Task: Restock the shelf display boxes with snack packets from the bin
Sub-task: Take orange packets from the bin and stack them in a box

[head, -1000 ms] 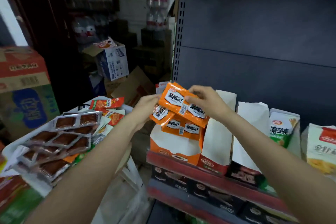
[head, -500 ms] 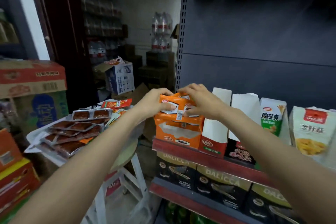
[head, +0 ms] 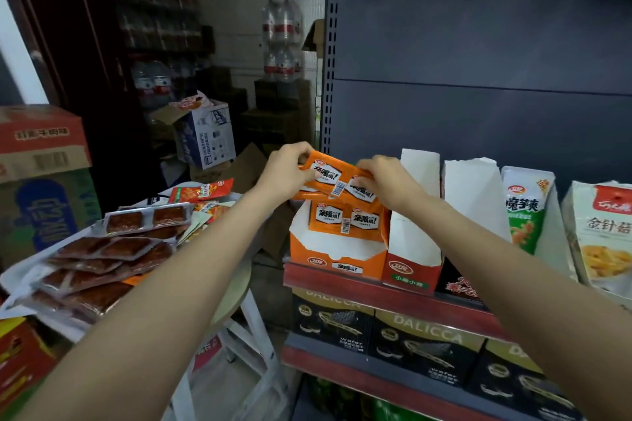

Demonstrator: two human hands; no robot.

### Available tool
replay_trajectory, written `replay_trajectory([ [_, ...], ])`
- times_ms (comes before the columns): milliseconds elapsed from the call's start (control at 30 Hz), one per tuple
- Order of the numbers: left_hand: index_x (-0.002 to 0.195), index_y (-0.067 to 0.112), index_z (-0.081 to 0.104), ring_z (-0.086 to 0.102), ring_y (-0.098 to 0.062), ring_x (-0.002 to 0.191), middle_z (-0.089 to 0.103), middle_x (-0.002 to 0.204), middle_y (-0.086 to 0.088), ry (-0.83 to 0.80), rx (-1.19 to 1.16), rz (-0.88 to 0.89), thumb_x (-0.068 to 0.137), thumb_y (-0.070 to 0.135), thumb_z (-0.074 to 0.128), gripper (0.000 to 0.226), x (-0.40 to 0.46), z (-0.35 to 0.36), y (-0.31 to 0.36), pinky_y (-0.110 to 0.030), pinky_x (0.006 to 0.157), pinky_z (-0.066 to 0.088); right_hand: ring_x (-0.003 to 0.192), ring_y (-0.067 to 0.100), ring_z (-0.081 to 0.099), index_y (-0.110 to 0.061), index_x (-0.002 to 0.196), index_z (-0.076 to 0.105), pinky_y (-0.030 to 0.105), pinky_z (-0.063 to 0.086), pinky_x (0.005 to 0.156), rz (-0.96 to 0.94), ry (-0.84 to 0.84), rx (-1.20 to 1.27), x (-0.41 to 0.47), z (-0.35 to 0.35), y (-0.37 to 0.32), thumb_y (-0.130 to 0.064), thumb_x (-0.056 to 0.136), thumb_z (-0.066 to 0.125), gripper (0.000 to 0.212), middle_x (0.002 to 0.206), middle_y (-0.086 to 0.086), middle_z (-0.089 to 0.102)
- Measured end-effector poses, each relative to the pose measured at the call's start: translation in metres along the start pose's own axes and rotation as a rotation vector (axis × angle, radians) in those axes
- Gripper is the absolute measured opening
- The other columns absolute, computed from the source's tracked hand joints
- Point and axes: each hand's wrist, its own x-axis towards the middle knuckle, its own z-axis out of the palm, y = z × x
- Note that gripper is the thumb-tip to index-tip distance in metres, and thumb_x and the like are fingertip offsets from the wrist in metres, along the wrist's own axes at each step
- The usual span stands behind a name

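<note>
Two hands, left (head: pixel 289 171) and right (head: pixel 388 181), are gripping orange packets (head: pixel 337 181) being lowered into the part-filled orange display box (head: pixel 337 255); neighbouring white boxes (head: pixel 415 215) are being left unfilled.

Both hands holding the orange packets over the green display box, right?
Not quite. In the head view the left hand and right hand hold the orange packets over the orange display box, not a green one.

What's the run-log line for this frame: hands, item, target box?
left hand: holds orange packets | right hand: holds same packets | location: above orange display box | box: part filled | neighbour white box: no packets visible
</note>
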Motion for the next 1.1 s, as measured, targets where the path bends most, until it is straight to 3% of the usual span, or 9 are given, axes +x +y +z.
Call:
replay_trajectory([
  [233,0.121,0.026,0.055,0.058,-0.013,0.103,0.058,0.112,0.002,-0.137,0.014,0.079,0.087,0.007,0.062,0.039,0.01,0.011,0.005,-0.029,0.077,0.056,0.096,0.026,0.066,-0.017,0.109,0.063,0.035,0.056,0.076,0.044,-0.006,-0.11,0.002,-0.004,0.011,-0.025,0.093,0.056,0.019,0.112,0.006,0.067],
  [367,0.12,0.022,0.056,0.059,-0.012,0.102,0.058,0.118,-0.002,-0.28,0.062,0.061,0.085,0.0,0.062,0.042,0.015,0.016,-0.003,-0.016,0.069,0.048,0.094,0.025,0.065,-0.016,0.109,0.064,0.033,0.055,0.077,0.055,-0.107,-0.16,0.005,-0.002,0.011,-0.024,0.093,0.056,0.019,0.112,0.007,0.066],
  [433,0.121,0.02,0.057,0.056,-0.018,0.111,0.056,0.126,-0.006,-0.326,0.205,0.039,0.083,0.001,0.065,0.044,0.013,0.022,-0.007,-0.024,0.081,0.049,0.098,0.025,0.064,-0.014,0.114,0.063,0.03,0.053,0.078,0.052,-0.171,-0.19,0.006,0.002,0.01,-0.021,0.093,0.056,0.023,0.116,0.007,0.064],
  [500,0.123,0.022,0.055,0.052,-0.022,0.117,0.057,0.126,-0.004,-0.325,0.41,0.051,0.082,0.007,0.067,0.045,0.012,0.03,-0.01,-0.037,0.094,0.044,0.1,0.025,0.062,-0.015,0.117,0.061,0.029,0.049,0.075,0.055,-0.181,-0.244,0.007,0.005,0.007,-0.02,0.092,0.057,0.026,0.118,0.008,0.062],
  [600,0.124,0.027,0.055,0.049,-0.021,0.118,0.06,0.122,0.0,-0.243,0.658,0.121,0.086,0.015,0.064,0.041,0.009,0.039,-0.011,-0.041,0.096,0.035,0.094,0.027,0.061,-0.014,0.11,0.062,0.029,0.042,0.068,0.082,-0.124,-0.334,0.006,0.008,0.003,-0.019,0.092,0.057,0.019,0.11,0.009,0.063],
  [767,0.12,0.026,0.06,0.054,-0.022,0.114,0.064,0.117,0.001,-0.153,0.642,0.114,0.09,0.016,0.06,0.031,0.007,0.045,-0.016,-0.04,0.093,0.035,0.096,0.031,0.058,-0.008,0.103,0.058,0.03,0.041,0.071,0.125,-0.106,-0.302,0.005,0.014,-0.001,-0.012,0.087,0.062,0.016,0.108,0.014,0.061],
  [933,0.117,0.027,0.059,0.051,-0.025,0.111,0.063,0.112,-0.001,-0.232,0.686,0.126,0.087,0.001,0.056,0.039,0.009,0.05,-0.017,-0.038,0.092,0.031,0.102,0.032,0.058,-0.006,0.107,0.055,0.032,0.039,0.071,0.109,-0.184,-0.382,0.002,0.023,-0.006,-0.015,0.085,0.066,0.026,0.11,0.013,0.059],
  [1033,0.119,0.027,0.056,0.042,-0.026,0.118,0.054,0.121,-0.003,-0.277,0.722,0.128,0.086,0.008,0.061,0.039,0.01,0.05,-0.016,-0.041,0.095,0.031,0.105,0.031,0.058,-0.009,0.117,0.048,0.033,0.043,0.076,0.121,-0.234,-0.422,0.003,0.024,-0.005,-0.019,0.081,0.071,0.043,0.115,0.01,0.059],
  [1100,0.126,0.024,0.048,0.033,-0.027,0.124,0.042,0.13,-0.007,-0.239,0.751,0.08,0.081,0.013,0.069,0.051,0.009,0.049,-0.014,-0.044,0.098,0.032,0.109,0.03,0.057,-0.009,0.126,0.04,0.035,0.044,0.084,0.126,-0.272,-0.423,0.006,0.022,-0.003,-0.021,0.079,0.074,0.059,0.118,0.009,0.059],
])
